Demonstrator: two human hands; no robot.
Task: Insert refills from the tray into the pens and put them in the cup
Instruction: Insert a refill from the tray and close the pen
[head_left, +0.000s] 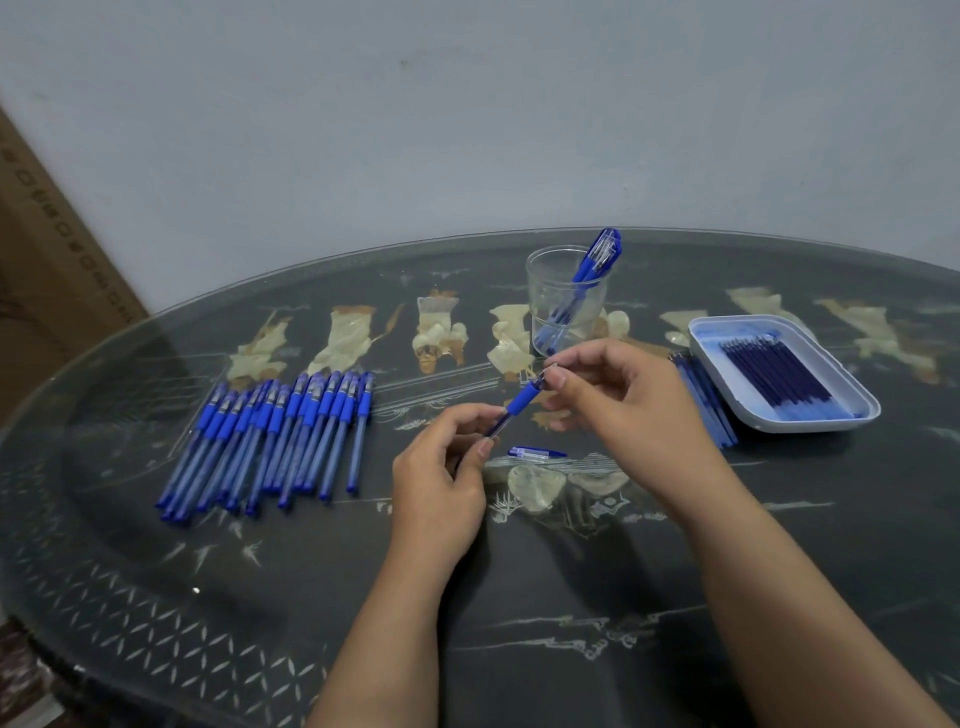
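Over the middle of the table I hold one blue pen (519, 401) slanted up to the right. My left hand (447, 467) grips its clear barrel at the lower end. My right hand (618, 395) pinches its tip end above the blue grip. A pen cap (536, 453) lies on the glass just below the pen. The clear cup (566, 299) stands behind my hands with capped pens leaning in it. The white tray (789, 415) at the right holds several dark blue refills (774, 371).
A row of several blue pens (275, 436) lies left of my hands. More blue refills or barrels (704, 400) lie on the glass beside the tray's left edge. A cardboard box (47, 260) leans at the far left, the wall rises behind the round table.
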